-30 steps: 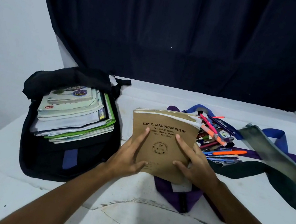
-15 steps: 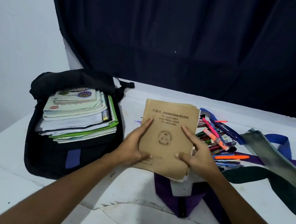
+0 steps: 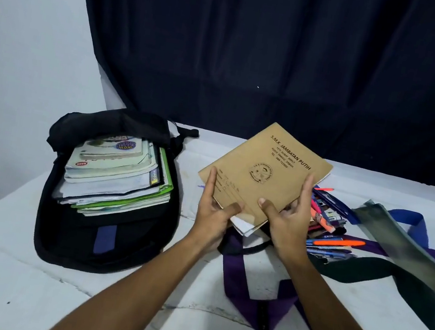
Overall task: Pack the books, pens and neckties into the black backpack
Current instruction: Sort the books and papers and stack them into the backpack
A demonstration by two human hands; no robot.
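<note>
A brown exercise book [image 3: 266,172] with thinner papers under it is lifted off the table and turned clockwise. My left hand [image 3: 214,206] grips its near left corner, thumb on the cover. My right hand [image 3: 286,217] grips its near right edge. The black backpack [image 3: 64,240] lies open on the left with a stack of books [image 3: 119,172] inside. A pile of pens [image 3: 333,233] lies right of my hands. A purple necktie [image 3: 255,303], a dark green necktie [image 3: 404,286] and a blue necktie [image 3: 416,223] lie on the table.
A grey-green flat pouch [image 3: 402,243] lies at the right across the neckties. The white table [image 3: 10,275] ends at a dark curtain [image 3: 255,57] behind. A white wall stands at the left.
Both hands lifted the brown book off the pile and turned it clockwise. The hands slid from the cover to the book's near edge.
</note>
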